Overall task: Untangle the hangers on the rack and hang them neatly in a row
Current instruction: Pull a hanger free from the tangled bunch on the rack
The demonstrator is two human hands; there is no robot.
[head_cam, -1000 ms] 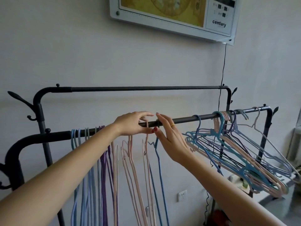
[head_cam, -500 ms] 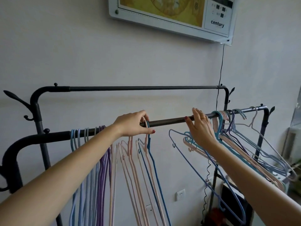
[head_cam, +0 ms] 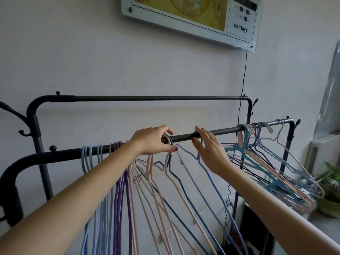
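Black metal clothes rack (head_cam: pixel 55 155), near rail. Thin coated-wire hangers in light blue, purple and pink (head_cam: pixel 117 181) hang straight along its left half. Left hand (head_cam: pixel 152 140) is pinched, thumb against fingers, on the hooks of a pink and a dark blue hanger (head_cam: pixel 170 162) at mid-rail. Right hand (head_cam: pixel 207 148) has fingers curled over the rail, clasping a blue hanger hook (head_cam: pixel 199 159). A tangled bunch of teal, pink and blue hangers (head_cam: pixel 266 172) slants at the rail's right end.

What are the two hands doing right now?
Left hand: closed on hanger hooks at the front rail.
Right hand: closed on a blue hanger.
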